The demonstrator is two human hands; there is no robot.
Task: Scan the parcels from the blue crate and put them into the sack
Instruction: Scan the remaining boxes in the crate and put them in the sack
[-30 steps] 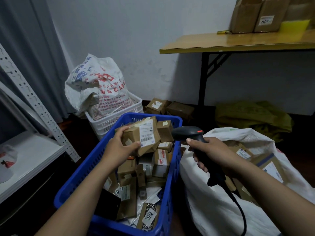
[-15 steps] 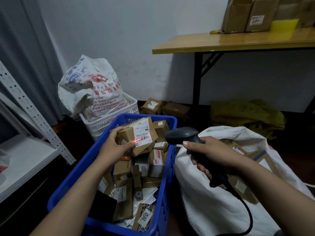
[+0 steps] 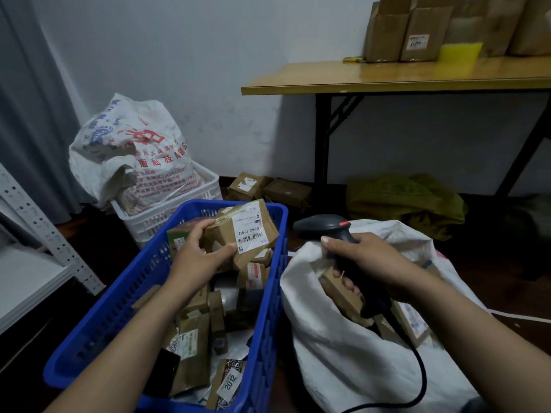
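The left hand [image 3: 199,257] grips a parcel [image 3: 244,231] (label up) above the far end of the crate [image 3: 119,308]. The right hand [image 3: 366,260] grips the scanner [image 3: 328,231] over the sack [image 3: 343,353].

A parcel sorting room is shown: labelled parcels [image 3: 208,323] are heaped in a crate [image 3: 119,308], sacks [image 3: 343,353] are filled, cartons [image 3: 411,28] stacked on a tabletop [image 3: 387,76].

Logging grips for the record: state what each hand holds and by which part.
The left hand grips a labelled cardboard parcel by its left end. The right hand grips the black scanner by its handle.
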